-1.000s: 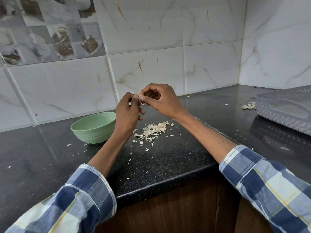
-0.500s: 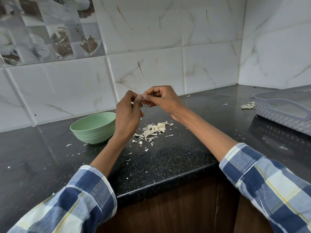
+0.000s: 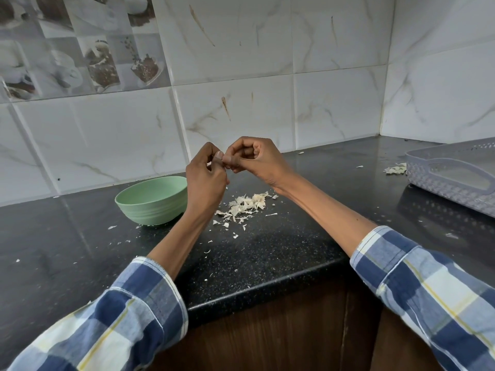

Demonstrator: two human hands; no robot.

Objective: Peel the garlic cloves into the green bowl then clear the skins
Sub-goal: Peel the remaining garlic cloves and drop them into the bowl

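Both hands are raised together above the black counter. My left hand (image 3: pixel 205 179) curls round a garlic clove that is almost wholly hidden by the fingers. My right hand (image 3: pixel 254 159) pinches at the clove's tip, thumb and forefinger meeting the left fingertips. A green bowl (image 3: pixel 150 200) stands on the counter just left of my left wrist; its inside is out of sight. A pile of pale garlic skins (image 3: pixel 245 204) lies on the counter below and to the right of the hands.
A grey perforated plastic tray (image 3: pixel 455 178) sits at the far right, with a small heap of skins (image 3: pixel 396 169) beside its left end. Skin flakes are scattered over the counter (image 3: pixel 267 250). Tiled walls close the back and right. The counter's front edge runs near my forearms.
The two hands have drawn closer together and the right fingertips now press onto the clove in the left hand. Bowl and skins have not moved.
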